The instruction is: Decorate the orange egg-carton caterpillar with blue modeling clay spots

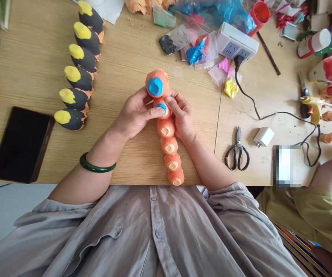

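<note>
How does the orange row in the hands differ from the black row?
The orange row is held by the left hand and right hand; the black row lies on the table. The orange row shows blue on two bumps; the black row shows yellow on every visible bump. Both are lines of rounded bumps.

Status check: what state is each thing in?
Orange strip: blue on two of six bumps
Left hand: gripping strip, thumb on blue patch
Right hand: gripping strip's side
Black strip: six yellow tips
Black phone: screen dark
Power strip: one plug inserted
White charger: unplugged
Scissors beside charger: closed
</note>
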The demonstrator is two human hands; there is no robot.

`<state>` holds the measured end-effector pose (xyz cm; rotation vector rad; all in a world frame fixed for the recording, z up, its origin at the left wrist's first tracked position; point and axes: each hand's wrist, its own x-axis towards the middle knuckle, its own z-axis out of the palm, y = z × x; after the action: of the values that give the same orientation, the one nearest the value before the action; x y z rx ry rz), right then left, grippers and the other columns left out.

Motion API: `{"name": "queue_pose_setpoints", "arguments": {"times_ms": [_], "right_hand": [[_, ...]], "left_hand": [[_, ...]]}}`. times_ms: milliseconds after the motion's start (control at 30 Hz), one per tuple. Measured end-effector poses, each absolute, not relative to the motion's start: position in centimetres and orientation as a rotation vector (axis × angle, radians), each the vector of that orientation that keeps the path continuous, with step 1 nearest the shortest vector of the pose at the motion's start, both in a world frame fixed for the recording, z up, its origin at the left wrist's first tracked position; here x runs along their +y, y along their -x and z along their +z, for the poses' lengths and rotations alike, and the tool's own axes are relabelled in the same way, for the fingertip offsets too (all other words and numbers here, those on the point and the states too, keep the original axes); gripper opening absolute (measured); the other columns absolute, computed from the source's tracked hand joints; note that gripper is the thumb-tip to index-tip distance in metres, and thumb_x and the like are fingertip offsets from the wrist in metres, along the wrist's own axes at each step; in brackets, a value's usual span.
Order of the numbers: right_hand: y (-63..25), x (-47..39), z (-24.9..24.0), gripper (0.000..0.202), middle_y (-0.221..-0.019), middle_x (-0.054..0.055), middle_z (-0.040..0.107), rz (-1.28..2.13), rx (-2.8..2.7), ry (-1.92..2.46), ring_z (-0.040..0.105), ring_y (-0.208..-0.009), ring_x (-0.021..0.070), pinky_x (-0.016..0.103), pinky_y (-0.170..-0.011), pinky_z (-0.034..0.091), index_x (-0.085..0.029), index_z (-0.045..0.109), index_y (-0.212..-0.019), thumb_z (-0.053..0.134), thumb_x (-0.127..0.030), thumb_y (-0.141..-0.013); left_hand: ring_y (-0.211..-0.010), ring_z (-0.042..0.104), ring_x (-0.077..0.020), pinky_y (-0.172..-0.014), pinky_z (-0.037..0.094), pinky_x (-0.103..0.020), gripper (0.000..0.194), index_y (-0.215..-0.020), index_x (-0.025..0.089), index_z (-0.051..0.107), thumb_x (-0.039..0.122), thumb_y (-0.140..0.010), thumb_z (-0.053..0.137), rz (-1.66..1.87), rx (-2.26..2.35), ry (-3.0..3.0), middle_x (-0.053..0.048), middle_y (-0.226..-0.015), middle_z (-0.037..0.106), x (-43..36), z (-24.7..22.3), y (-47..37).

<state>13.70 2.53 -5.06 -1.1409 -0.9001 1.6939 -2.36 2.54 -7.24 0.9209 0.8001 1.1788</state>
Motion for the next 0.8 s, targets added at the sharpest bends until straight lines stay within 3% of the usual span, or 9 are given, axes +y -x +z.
{"name": "queue_pose_setpoints", "arguments": {"times_ms": [100,200,333,400,567,800], "right_hand": [[-13.5,2.3,-5.3,0.047,-0.102,0.001,0.079,1.669,-0.904,1.061,0.074,-0.117,0.0275,0.047,-0.104,0.065,-0.035,0.059,-0.105,0.084,-0.071,-0.089],[-13.3,2.3,-5.7,0.047,-0.100,0.000,0.079,1.649,-0.875,1.034,0.074,-0.113,0.0277,0.047,-0.105,0.064,-0.036,0.060,-0.106,0.086,-0.071,-0.087],[-13.0,2.4,-6.0,0.052,-0.102,0.002,0.082,1.629,-0.871,1.104,0.075,-0.123,0.0308,0.051,-0.107,0.063,-0.037,0.064,-0.108,0.088,-0.076,-0.083],[-13.0,2.3,-6.0,0.052,-0.101,0.002,0.082,1.614,-0.888,1.133,0.075,-0.123,0.0307,0.051,-0.105,0.064,-0.037,0.065,-0.109,0.088,-0.076,-0.085],[-13.1,2.1,-6.0,0.038,-0.092,-0.003,0.078,1.591,-0.927,1.000,0.073,-0.090,0.0228,0.045,-0.094,0.067,-0.035,0.063,-0.107,0.086,-0.062,-0.094],[-13.5,2.6,-6.4,0.057,-0.087,0.000,0.073,1.582,-1.003,1.170,0.076,-0.107,0.0279,0.045,-0.094,0.067,-0.034,0.063,-0.109,0.088,-0.080,-0.088]], "left_hand": [[-0.134,0.069,-0.0290,-0.112,0.059,-0.038,0.071,-0.125,0.028,0.081,0.049,-0.066,0.114,1.192,0.806,-0.960,-0.001,-0.133,0.084,2.6,-7.1,2.4],[-0.137,0.072,-0.0305,-0.113,0.061,-0.039,0.062,-0.125,0.029,0.082,0.045,-0.072,0.110,1.212,0.882,-0.971,-0.004,-0.136,0.083,2.2,-6.3,2.2],[-0.128,0.075,-0.0280,-0.105,0.064,-0.037,0.060,-0.126,0.032,0.080,0.046,-0.076,0.108,1.188,0.928,-0.991,-0.002,-0.138,0.081,1.9,-6.5,2.2],[-0.133,0.072,-0.0267,-0.104,0.061,-0.034,0.064,-0.124,0.030,0.077,0.049,-0.072,0.110,1.204,0.903,-1.009,0.001,-0.133,0.080,2.0,-7.2,2.4],[-0.156,0.058,-0.0323,-0.113,0.054,-0.035,0.075,-0.134,0.026,0.071,0.053,-0.075,0.109,1.166,0.878,-1.023,0.002,-0.135,0.076,2.2,-7.8,2.5],[-0.133,0.075,-0.0326,-0.107,0.065,-0.040,0.049,-0.118,0.027,0.080,0.043,-0.076,0.098,1.141,0.851,-0.940,-0.003,-0.129,0.084,2.1,-5.7,2.1]]}}
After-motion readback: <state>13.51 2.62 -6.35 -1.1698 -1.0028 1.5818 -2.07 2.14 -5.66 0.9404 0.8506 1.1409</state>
